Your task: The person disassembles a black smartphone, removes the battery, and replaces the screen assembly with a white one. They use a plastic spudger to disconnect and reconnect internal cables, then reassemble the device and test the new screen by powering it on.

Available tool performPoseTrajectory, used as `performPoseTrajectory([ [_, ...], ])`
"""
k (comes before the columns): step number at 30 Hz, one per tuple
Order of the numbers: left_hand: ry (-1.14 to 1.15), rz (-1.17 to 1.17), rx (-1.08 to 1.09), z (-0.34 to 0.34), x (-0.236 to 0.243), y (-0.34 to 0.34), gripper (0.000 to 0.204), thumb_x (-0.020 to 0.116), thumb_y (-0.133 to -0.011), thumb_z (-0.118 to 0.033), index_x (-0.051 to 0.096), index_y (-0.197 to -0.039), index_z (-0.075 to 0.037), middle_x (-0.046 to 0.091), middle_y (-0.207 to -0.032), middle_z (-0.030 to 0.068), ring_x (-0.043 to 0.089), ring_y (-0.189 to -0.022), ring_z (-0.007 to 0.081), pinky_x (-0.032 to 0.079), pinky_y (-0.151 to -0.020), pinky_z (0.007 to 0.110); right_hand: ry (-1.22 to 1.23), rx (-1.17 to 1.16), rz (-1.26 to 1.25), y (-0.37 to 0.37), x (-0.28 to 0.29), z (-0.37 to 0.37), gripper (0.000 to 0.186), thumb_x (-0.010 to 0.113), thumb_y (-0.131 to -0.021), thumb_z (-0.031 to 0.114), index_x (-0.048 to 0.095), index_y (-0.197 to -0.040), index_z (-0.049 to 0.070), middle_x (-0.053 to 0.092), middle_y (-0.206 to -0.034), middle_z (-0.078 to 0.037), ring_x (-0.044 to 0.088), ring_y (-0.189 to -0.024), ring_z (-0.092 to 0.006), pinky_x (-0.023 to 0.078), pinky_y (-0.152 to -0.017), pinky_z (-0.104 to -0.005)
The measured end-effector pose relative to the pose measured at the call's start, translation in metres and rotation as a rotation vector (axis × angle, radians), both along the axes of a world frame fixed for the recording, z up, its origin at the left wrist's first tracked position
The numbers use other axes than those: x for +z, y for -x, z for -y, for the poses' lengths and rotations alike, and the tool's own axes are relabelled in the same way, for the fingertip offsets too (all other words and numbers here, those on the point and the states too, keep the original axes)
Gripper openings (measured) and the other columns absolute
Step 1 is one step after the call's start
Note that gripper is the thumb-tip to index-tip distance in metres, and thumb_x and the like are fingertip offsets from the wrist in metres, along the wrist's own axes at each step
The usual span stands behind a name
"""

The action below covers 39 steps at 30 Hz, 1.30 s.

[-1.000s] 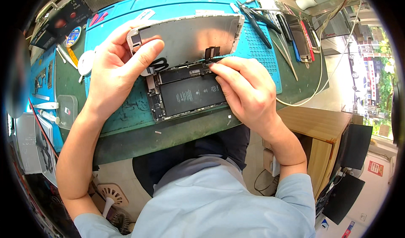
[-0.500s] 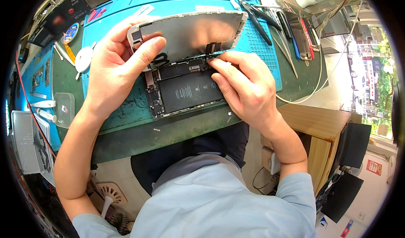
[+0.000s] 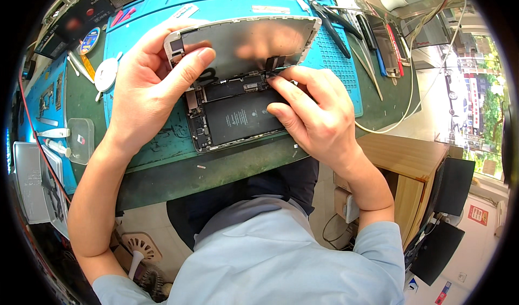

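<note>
An opened smartphone lies at the mat's near edge, its housing [image 3: 197, 126] exposing a black battery [image 3: 243, 118] and small metal-shielded parts. Above it the detached-side screen panel [image 3: 238, 43] is tilted up, back facing me. My left hand [image 3: 143, 91] grips the panel's left end, thumb on the back and fingers behind. Short black ribbon cables [image 3: 274, 63] run between panel and housing near the right end. There the index fingertip of my right hand [image 3: 321, 110] presses on a connector area; the thumb stands apart over the battery. What lies under the fingertip is hidden.
The phone rests on a blue work mat [image 3: 216, 2] and green bench top [image 3: 162, 181]. Pliers [image 3: 330, 24], tweezers [image 3: 368, 70] and an empty phone frame [image 3: 386, 51] lie right. At left are a clear box [image 3: 82, 140] and a white disc [image 3: 106, 75]. A pale cable [image 3: 378, 125] loops at right.
My right thumb has lifted away from the index finger, slightly left over the battery. The index fingertip stays by the ribbon cables. The left hand keeps its grip on the panel.
</note>
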<state>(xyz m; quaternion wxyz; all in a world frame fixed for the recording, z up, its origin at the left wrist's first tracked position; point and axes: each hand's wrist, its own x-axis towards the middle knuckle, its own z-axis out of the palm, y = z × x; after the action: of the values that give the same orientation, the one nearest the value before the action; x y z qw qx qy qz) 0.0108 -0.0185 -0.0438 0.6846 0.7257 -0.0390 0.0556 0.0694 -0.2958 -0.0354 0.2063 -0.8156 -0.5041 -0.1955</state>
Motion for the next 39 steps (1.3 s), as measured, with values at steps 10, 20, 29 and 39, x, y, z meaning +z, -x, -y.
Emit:
performPoseTrajectory([
  [10, 0.037, 0.027, 0.008, 0.004, 0.002, -0.001, 0.037, 0.071, -0.103, -0.013, 0.061, -0.137, -0.003, 0.071, -0.117, 0.0019, 0.063, -0.110, 0.0082, 0.050, -0.098, 0.026, 0.060, -0.019, 0.053, 0.002, 0.001, -0.001, 0.042, 0.078, -0.088, 0.035, 0.074, -0.112, 0.000, 0.066, -0.110, -0.009, 0.062, -0.089, -0.0259, 0.052, -0.078, -0.0378],
  [20, 0.064, 0.013, 0.018, 0.003, 0.001, 0.000, 0.035, 0.072, -0.102, -0.012, 0.062, -0.135, -0.003, 0.071, -0.116, 0.0012, 0.064, -0.107, 0.0071, 0.051, -0.095, 0.025, 0.126, 0.012, 0.127, 0.003, 0.003, -0.001, 0.055, 0.073, -0.088, 0.049, 0.073, -0.110, -0.001, 0.065, -0.112, -0.010, 0.063, -0.091, -0.0258, 0.053, -0.077, -0.0378],
  [29, 0.049, -0.066, 0.129, 0.004, 0.000, 0.003, 0.039, 0.073, -0.101, -0.009, 0.061, -0.136, -0.002, 0.072, -0.116, 0.0034, 0.066, -0.104, 0.0078, 0.053, -0.090, 0.024, 0.157, 0.041, 0.214, 0.006, 0.006, 0.000, 0.056, 0.066, -0.093, 0.050, 0.071, -0.105, -0.004, 0.064, -0.111, -0.014, 0.061, -0.095, -0.0241, 0.050, -0.074, -0.0339],
  [39, -0.033, -0.006, 0.109, -0.008, -0.012, -0.001, 0.031, 0.066, -0.106, -0.009, 0.060, -0.135, -0.002, 0.068, -0.114, -0.0004, 0.060, -0.104, 0.0052, 0.047, -0.093, 0.022, 0.186, 0.052, 0.288, 0.005, 0.003, -0.001, 0.054, 0.064, -0.089, 0.051, 0.070, -0.093, -0.003, 0.060, -0.100, -0.010, 0.059, -0.088, -0.0235, 0.049, -0.072, -0.0326],
])
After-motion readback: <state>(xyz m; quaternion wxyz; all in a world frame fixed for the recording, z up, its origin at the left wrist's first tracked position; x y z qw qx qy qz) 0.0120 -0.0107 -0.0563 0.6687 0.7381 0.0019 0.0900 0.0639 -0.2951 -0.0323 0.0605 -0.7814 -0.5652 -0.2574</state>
